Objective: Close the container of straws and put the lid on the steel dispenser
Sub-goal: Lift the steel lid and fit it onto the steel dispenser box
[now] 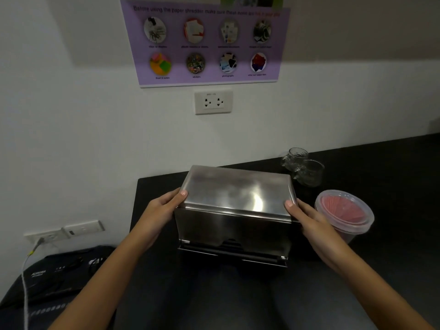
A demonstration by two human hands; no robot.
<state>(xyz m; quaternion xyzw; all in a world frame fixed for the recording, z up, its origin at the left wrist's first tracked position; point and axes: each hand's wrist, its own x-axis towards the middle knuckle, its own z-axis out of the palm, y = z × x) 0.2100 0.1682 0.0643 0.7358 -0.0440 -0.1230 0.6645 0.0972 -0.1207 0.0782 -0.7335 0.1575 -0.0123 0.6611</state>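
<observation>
The steel dispenser [234, 234] stands on the black counter [381, 270], near the white wall, with its lid [235, 190] seated on top of the body. The left hand [164, 209] grips the left end of the lid: the thumb lies on the top surface at the near left corner, and the remaining fingers wrap around the left side, out of view. The right hand [309, 222] grips the right end in mirror fashion: the thumb rests on the near right corner of the top surface, and the fingers curl around the right side. Both hands are partly closed on the lid, which lies directly between them. Whether the lid is fully seated at the rear edge cannot be determined. The container of straws [345, 214], a round clear plastic tub with pink contents, stands on the counter just beside the right hand, to the right of the dispenser. Its clear cover is on. 2 glass mugs [303, 166] stand behind the container, near the wall. A wall socket [213, 102] is mounted above the dispenser, below a purple poster [207, 41]. A dark machine [54, 277] sits lower left, with a cable [26, 282] running to a power strip [64, 231].
</observation>
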